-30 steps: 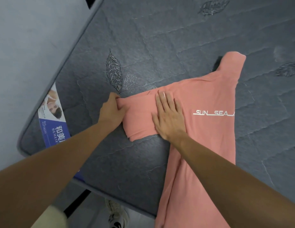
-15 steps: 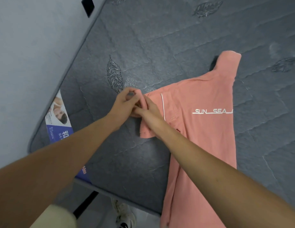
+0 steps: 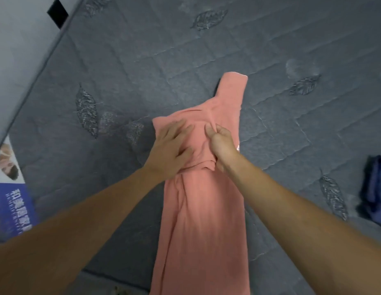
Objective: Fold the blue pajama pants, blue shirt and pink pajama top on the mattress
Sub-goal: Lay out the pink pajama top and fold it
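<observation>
The pink pajama top [image 3: 203,209] lies lengthwise on the grey quilted mattress [image 3: 142,60], its lower part hanging over the near edge. Its left side is folded in over the chest, hiding most of the white lettering. One sleeve [image 3: 233,90] points away from me. My left hand [image 3: 169,151] presses flat on the folded-over part with its fingers spread. My right hand [image 3: 221,145] pinches the pink cloth just to the right of it. A dark blue garment [image 3: 373,188] lies bunched at the right edge of view.
The mattress edge runs diagonally at the left, with a blue and white label [image 3: 8,188] on its corner. A grey wall with a black fitting [image 3: 57,12] stands behind. The floor shows below the near edge.
The left sleeve and side of the pink top have been folded in over the chest. My left hand went from holding the sleeve to pressing flat; my right hand now pinches the cloth.
</observation>
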The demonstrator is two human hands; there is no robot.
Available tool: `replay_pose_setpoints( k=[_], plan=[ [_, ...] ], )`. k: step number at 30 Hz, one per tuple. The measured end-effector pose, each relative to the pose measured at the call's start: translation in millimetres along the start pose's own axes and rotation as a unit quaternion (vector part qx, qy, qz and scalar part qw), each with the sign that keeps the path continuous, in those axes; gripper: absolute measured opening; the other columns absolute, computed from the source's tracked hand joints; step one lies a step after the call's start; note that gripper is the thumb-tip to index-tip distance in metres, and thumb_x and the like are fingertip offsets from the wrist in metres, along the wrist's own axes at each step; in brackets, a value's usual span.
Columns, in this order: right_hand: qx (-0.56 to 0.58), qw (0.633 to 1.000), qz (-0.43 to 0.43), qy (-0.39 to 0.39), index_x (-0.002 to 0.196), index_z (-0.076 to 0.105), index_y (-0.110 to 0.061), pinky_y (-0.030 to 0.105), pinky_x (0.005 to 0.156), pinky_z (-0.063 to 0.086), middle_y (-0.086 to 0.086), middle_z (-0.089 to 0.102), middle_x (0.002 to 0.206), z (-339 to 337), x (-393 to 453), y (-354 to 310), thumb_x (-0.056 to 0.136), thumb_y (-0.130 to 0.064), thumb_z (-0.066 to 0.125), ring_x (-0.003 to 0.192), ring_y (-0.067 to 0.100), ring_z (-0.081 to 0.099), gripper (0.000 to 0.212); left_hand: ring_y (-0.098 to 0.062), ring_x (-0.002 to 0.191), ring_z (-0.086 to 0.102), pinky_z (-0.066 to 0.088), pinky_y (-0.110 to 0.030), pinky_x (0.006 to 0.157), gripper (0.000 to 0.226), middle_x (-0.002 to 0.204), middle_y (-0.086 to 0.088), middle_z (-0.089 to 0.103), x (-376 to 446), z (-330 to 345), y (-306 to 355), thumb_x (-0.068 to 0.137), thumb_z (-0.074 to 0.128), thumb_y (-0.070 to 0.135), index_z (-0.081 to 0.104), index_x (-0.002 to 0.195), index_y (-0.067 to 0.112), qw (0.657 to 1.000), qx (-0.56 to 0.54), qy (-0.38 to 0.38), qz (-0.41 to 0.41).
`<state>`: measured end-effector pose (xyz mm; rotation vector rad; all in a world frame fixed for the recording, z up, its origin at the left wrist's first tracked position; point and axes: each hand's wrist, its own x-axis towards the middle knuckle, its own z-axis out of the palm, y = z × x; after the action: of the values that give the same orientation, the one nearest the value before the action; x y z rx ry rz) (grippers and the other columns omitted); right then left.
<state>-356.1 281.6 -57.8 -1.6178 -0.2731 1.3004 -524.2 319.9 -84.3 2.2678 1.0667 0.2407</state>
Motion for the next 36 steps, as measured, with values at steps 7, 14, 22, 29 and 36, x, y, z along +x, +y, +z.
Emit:
replay_pose_setpoints(
  k=[7, 14, 22, 29, 36],
  plan=[
    [-0.171, 0.973, -0.098, 0.121, 0.088, 0.067, 0.003, 0.040, 0.074, 0.054, 0.009, 0.069, 0.079, -83, 34, 2, 0.097, -0.018, 0.062, 0.071, 0.024, 0.058, 0.023, -0.033, 0.155, 0.018, 0.012, -0.053, 0.125, 0.070, 0.167, -0.012, 0.024, 21, 46, 30, 0.098, 0.029, 0.060, 0.028, 0.160, 0.028, 0.985, 0.169, -0.012, 0.021],
    [-0.622, 0.676, -0.384, 0.093, 0.151, 0.041, -0.016, 0.043, 0.108, 0.038, 0.006, 0.036, 0.158, -97, 12, 21, 0.085, -0.006, 0.055, 0.142, 0.029, 0.038, 0.069, -0.027, 0.156, 0.014, 0.012, -0.053, 0.125, 0.068, 0.168, -0.006, 0.021, 27, 53, 15, 0.100, 0.030, 0.061, 0.023, 0.161, 0.031, 0.975, 0.215, -0.034, 0.050],
    [-0.680, 0.663, -0.311, 0.038, 0.163, 0.014, -0.020, 0.052, 0.125, 0.019, -0.007, 0.001, 0.172, -108, 26, 60, 0.107, -0.041, 0.026, 0.158, 0.017, -0.005, 0.061, -0.027, 0.157, 0.004, 0.010, -0.051, 0.126, 0.071, 0.170, -0.009, 0.007, 27, 44, -21, 0.100, 0.028, 0.063, 0.016, 0.162, 0.029, 0.966, 0.257, -0.006, 0.023],
    [-0.602, 0.749, -0.272, 0.054, 0.164, 0.009, -0.019, 0.046, 0.127, 0.016, -0.002, 0.002, 0.172, -109, -15, 82, 0.106, -0.035, 0.033, 0.159, 0.023, 0.005, 0.064, -0.027, 0.157, -0.005, 0.003, -0.046, 0.127, 0.085, 0.170, -0.009, -0.011, -39, 54, -9, 0.100, 0.031, 0.065, -0.012, 0.161, 0.027, 0.987, 0.116, -0.018, -0.108],
    [-0.453, 0.864, -0.195, 0.102, 0.158, 0.025, -0.014, 0.042, 0.114, 0.038, 0.009, 0.037, 0.147, -122, -111, 127, 0.091, -0.018, 0.069, 0.132, 0.026, 0.045, 0.080, -0.013, 0.153, 0.004, 0.003, -0.036, 0.124, 0.099, 0.169, 0.003, 0.007, -158, 73, 34, 0.094, 0.059, 0.054, -0.009, 0.162, 0.026, 0.983, -0.082, -0.028, -0.165]
  ],
)
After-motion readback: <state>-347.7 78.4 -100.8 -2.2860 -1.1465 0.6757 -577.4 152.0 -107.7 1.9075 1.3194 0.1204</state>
